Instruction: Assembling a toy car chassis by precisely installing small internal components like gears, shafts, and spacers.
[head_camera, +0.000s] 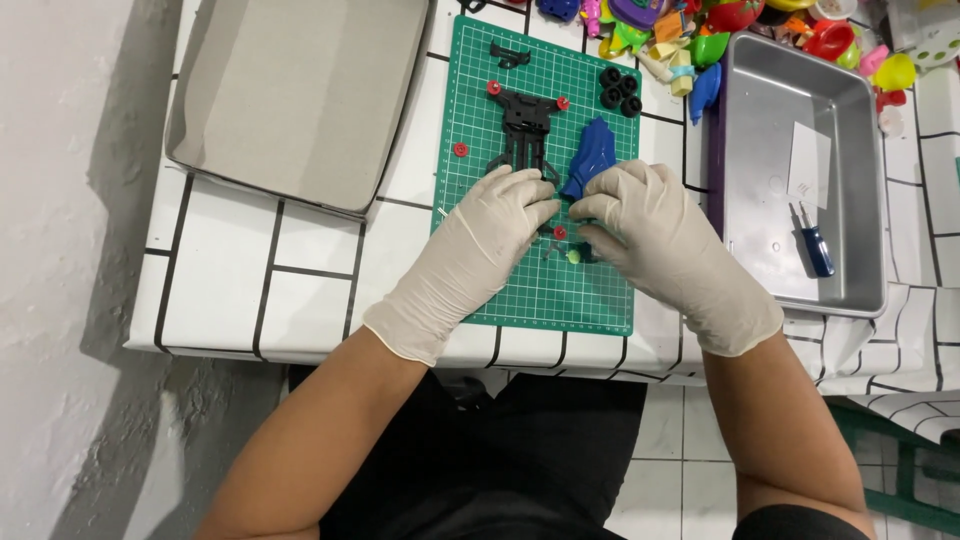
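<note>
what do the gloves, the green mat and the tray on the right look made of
Gloves on the left hand and right hand: thin latex or similar rubber, cream, matte, wrinkling at the knuckles. Green mat: probably flexible vinyl, matte, printed with a grid. Tray: likely metal, dull grey sheen with soft reflections.

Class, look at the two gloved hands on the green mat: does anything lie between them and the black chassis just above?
Nothing visible does. The left hand and right hand lie just below the black chassis, with bare green mat between. The blue shell lies beside the chassis, near the right hand.
</note>
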